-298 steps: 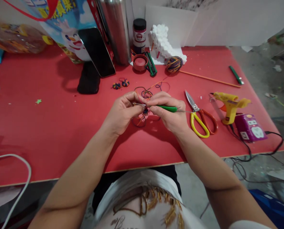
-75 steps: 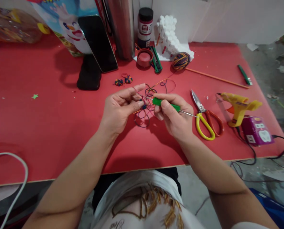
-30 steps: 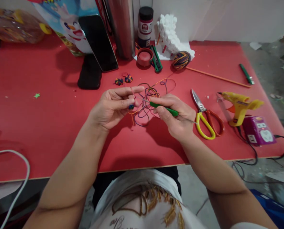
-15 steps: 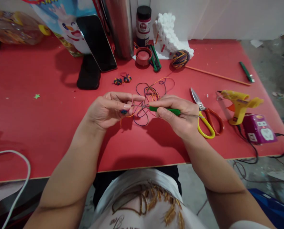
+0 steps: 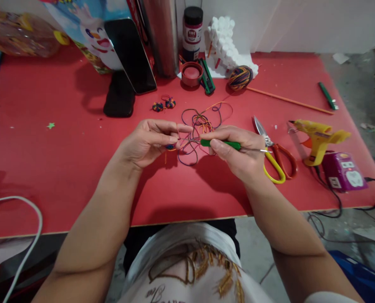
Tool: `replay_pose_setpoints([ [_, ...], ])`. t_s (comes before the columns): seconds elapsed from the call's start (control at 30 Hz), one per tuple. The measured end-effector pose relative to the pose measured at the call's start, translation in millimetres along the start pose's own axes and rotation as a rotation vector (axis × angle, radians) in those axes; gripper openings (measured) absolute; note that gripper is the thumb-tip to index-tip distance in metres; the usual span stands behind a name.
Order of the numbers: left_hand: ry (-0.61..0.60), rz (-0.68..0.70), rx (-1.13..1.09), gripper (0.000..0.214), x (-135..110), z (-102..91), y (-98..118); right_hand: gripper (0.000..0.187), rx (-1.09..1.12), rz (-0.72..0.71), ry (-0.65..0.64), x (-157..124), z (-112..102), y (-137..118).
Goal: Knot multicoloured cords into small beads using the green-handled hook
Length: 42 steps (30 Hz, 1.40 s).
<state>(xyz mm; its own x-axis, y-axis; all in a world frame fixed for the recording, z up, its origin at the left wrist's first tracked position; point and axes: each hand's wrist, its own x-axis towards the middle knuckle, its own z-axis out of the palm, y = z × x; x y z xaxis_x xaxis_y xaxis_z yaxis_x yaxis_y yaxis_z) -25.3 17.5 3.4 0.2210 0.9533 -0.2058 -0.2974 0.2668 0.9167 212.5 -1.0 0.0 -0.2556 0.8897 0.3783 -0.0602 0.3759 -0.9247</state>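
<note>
While pinching a small blue stitched piece [image 5: 170,147] in the left hand [image 5: 143,144], just left of the loose yarn [image 5: 202,123], holds a strand [image 5: 178,129] up at the index finger. Grips a green-handled hook [image 5: 233,145] in the right hand [image 5: 240,159], near right of the yarn, with long axis roughly left to right; points its thin shaft leftward, across the yarn's near side, toward the piece. Cannot make out contact at the tip.
</note>
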Motion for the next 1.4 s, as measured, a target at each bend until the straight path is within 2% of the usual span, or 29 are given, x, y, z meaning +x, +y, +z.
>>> replay_pose_setpoints([
  [0.17,0.004,0.011,-0.031,0.017,-0.2,-0.2,-0.8,0.013,0.002,0.008,0.026,-0.3,-0.2,4.0],
  [0.37,-0.057,-0.071,-0.034,0.023,1.7,-1.6,0.2,0.013,0.03,0.055,0.022,0.1,-0.7,6.1],
  [0.53,-0.026,-0.05,-0.026,0.019,2.6,-1.2,1.9,0.012,0.103,0.125,0.023,0.1,-2.3,9.1],
  [0.7,0.068,0.003,0.011,0.019,-0.1,3.7,4.0,0.012,0.156,0.241,0.078,1.7,-1.7,8.2],
  [0.9,0.033,0.08,-0.027,0.024,0.8,5.5,-4.1,0.011,0.35,0.323,0.141,8.5,5.7,4.5],
  [1.0,0.026,0.094,-0.063,0.033,2.8,6.4,-7.6,0.012,0.425,0.349,0.152,10.7,9.9,5.2],
  [1.1,0.017,0.093,-0.096,0.042,2.7,8.3,-8.1,0.012,0.459,0.358,0.156,11.1,12.1,6.2],
  [1.4,-0.056,0.082,-0.112,0.043,0.5,11.5,-12.3,0.015,0.449,0.307,0.109,5.6,13.9,15.9],
])
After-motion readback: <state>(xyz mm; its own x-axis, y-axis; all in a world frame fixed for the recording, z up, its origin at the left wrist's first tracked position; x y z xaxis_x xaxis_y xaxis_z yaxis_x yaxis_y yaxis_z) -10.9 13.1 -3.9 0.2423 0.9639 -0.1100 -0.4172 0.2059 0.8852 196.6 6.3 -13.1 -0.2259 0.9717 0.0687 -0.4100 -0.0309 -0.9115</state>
